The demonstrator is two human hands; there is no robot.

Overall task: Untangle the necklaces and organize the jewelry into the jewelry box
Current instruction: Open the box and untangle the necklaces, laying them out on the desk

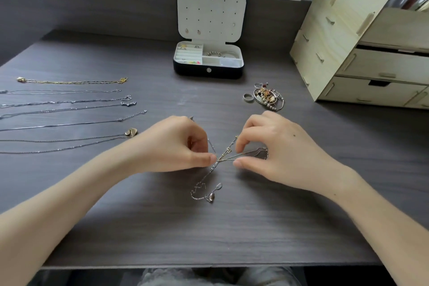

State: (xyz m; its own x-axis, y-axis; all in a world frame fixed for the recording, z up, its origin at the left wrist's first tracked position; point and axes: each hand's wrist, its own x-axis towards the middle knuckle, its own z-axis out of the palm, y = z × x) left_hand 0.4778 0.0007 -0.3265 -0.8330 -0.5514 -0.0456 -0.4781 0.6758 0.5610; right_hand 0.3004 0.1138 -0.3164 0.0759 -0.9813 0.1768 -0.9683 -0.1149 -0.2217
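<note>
Straightened chains [69, 102] cut off at left edge, knot in tangled necklaces [218, 160] hard to resolve, pinched mid-desk by left hand [181, 144] and right hand [274, 146], open jewelry box [208, 72] behind holding rings, beaded bracelet.

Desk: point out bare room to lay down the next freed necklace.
Free: the strip between the laid-out necklaces and the jewelry box; the near desk edge below the tangled chains. Crowded: the left rows, the jewelry pile beside the wooden drawers.
</note>
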